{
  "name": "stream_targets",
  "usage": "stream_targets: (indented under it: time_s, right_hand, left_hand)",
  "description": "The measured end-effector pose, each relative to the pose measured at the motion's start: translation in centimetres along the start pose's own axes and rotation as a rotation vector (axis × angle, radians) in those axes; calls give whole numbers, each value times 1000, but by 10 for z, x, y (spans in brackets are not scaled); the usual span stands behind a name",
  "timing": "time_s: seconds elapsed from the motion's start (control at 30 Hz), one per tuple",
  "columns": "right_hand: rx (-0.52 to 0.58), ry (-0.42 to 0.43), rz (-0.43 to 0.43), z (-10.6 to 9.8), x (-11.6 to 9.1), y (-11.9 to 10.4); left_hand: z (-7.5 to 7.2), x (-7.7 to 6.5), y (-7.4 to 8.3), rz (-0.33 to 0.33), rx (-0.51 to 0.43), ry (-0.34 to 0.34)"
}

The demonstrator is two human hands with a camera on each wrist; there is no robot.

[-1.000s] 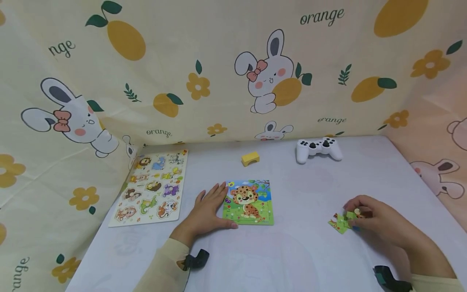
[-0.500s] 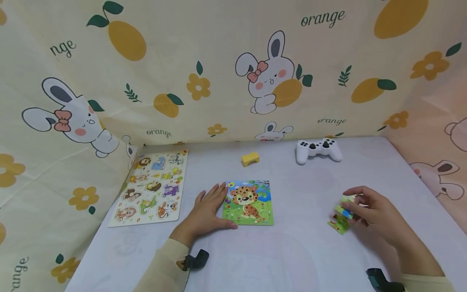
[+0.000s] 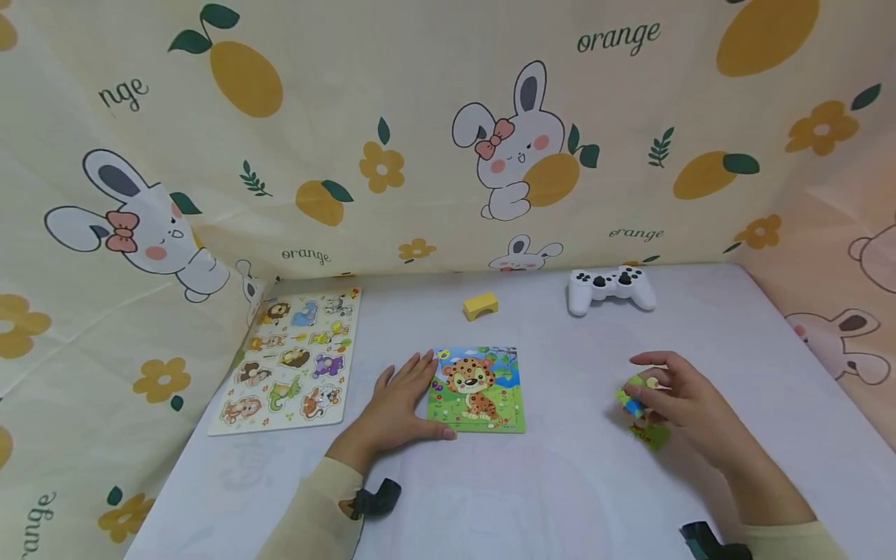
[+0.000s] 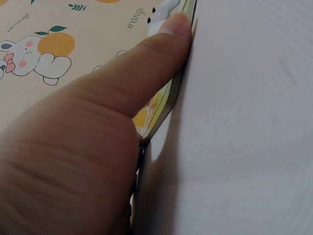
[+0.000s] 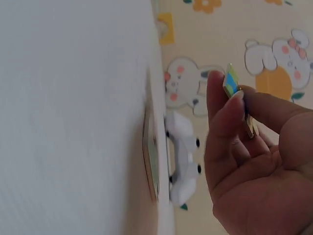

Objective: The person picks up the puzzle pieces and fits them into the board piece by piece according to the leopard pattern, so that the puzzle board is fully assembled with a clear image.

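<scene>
A square jigsaw puzzle (image 3: pixel 488 397) with a spotted leopard cub lies flat in mid-table. My left hand (image 3: pixel 392 408) rests at its left side, fingers spread and straight, thumb along the front edge; the left wrist view shows that thumb (image 4: pixel 146 63) against the puzzle's rim (image 4: pixel 164 110). To the right, my right hand (image 3: pixel 693 408) pinches a small green and blue puzzle piece (image 3: pixel 632 404) between thumb and fingers. In the right wrist view the held piece (image 5: pixel 231 81) stands raised off the table, partly hidden by the fingers. Below it a green puzzle piece (image 3: pixel 651 437) lies on the tabletop.
An animal peg board (image 3: pixel 287 365) lies at the left. Toward the back stand a yellow arch block (image 3: pixel 481 306) and a white game controller (image 3: pixel 611 288). A printed cloth (image 3: pixel 420 140) with rabbits and oranges walls in the white table (image 3: pixel 532 498).
My right hand has picked up a puzzle piece from beside the green one, lifted it and carried it leftward. My left hand and the leopard puzzle have stayed in place.
</scene>
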State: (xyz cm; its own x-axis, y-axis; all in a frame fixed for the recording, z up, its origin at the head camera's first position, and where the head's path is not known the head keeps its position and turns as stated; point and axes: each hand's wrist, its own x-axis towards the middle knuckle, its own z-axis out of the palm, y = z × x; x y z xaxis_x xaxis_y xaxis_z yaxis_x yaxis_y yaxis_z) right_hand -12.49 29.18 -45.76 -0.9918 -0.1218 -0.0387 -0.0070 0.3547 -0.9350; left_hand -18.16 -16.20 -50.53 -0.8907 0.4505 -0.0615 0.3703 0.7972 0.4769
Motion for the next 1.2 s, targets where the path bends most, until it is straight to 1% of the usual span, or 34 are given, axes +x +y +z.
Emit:
stream_targets:
  time_s: [0.1, 0.2, 0.27, 0.37, 0.47, 0.6, 0.67, 0.77, 0.87, 1.0, 1.13, 1.2]
  right_hand:
    - [40, -8, 38, 8, 3, -3]
    - [53, -9, 61, 16, 5, -6]
    - [47, -5, 56, 22, 6, -9]
    - [14, -14, 24, 30, 8, -13]
    - [-19, -47, -22, 38, 10, -16]
    - [25, -121, -65, 48, 14, -19]
    - [69, -142, -54, 54, 17, -21]
    - [95, -127, -1, 62, 21, -24]
    - [65, -72, 23, 70, 25, -26]
    - [4, -31, -21, 76, 28, -28]
    - [-30, -41, -61, 81, 30, -30]
    - [-28, -47, -66, 83, 32, -31]
  left_hand:
    - [0, 0, 0, -1, 1, 1]
    - [0, 0, 0, -1, 2, 3]
    - [0, 0, 0, -2, 3, 3]
    - [0, 0, -1, -2, 6, 1]
    - [0, 0, -1, 4, 3, 1]
    - [-1, -1, 0, 12, -3, 3]
    - [-1, -1, 0, 13, -7, 4]
    - [-2, -1, 1, 9, -3, 1]
    - [-2, -1, 1, 6, -4, -1]
    - [-1, -1, 1, 8, -6, -3]
    - [-1, -1, 0, 10, 6, 2]
    - [-1, 0, 0, 9, 10, 4]
